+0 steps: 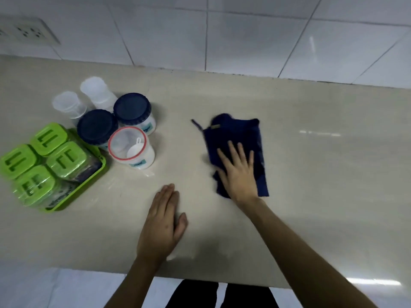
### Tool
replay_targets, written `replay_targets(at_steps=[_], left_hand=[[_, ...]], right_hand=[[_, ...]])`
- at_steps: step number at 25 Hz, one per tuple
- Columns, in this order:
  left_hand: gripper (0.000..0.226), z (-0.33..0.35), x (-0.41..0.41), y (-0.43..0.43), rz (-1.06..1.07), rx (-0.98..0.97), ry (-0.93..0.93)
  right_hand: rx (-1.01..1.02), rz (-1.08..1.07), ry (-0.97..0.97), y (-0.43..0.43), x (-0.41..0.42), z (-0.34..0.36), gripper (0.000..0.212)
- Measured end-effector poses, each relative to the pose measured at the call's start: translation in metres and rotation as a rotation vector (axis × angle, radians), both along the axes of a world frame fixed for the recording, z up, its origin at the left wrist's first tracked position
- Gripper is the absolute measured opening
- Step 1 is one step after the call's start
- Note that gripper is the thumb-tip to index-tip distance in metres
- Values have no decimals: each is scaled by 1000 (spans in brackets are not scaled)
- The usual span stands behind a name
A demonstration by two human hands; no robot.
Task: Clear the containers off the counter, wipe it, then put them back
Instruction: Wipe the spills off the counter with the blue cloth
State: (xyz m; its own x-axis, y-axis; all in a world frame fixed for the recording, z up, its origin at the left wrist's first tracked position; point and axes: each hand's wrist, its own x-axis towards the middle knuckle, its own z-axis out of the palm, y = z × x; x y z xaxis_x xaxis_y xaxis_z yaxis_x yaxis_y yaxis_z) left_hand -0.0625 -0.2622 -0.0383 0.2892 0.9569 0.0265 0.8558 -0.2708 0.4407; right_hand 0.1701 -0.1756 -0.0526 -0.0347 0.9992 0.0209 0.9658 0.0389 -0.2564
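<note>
A dark blue cloth lies flat on the beige counter right of centre. My right hand presses on its near half, palm down, fingers spread. My left hand rests flat on the bare counter near the front edge, fingers together, holding nothing. At the left stand two jars with dark blue lids, an open jar with a red rim holding a white scoop, two clear white containers, and a green tray of several green-lidded boxes.
A white tiled wall runs along the back of the counter, with a socket plate at the upper left. The counter's front edge is just below my left wrist, with pale floor beyond.
</note>
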Motion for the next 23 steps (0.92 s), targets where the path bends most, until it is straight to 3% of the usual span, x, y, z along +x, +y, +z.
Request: replay_targets(at_steps=[2, 4, 6, 9, 11, 12, 18, 23], left_hand=[[55, 1, 2, -2, 12, -6, 1], [56, 1, 2, -3, 13, 12, 4], [55, -1, 2, -2, 1, 35, 12], [55, -3, 3, -3, -2, 48, 23], [55, -2, 4, -4, 4, 35, 43], [55, -1, 5, -4, 19, 18, 50], [61, 12, 64, -23, 115, -54, -79], [60, 22, 124, -31, 21, -56, -78]], right_hand=[[3, 170, 8, -19, 8, 1, 51], [18, 178, 29, -40, 59, 4, 49], [11, -7, 31, -75, 131, 4, 50], [-23, -496, 74, -125, 212, 11, 49], [-48, -729, 49, -126, 209, 8, 48], [-50, -737, 35, -118, 193, 6, 48], [26, 50, -11, -96, 53, 1, 55], [33, 144, -35, -126, 99, 2, 57]])
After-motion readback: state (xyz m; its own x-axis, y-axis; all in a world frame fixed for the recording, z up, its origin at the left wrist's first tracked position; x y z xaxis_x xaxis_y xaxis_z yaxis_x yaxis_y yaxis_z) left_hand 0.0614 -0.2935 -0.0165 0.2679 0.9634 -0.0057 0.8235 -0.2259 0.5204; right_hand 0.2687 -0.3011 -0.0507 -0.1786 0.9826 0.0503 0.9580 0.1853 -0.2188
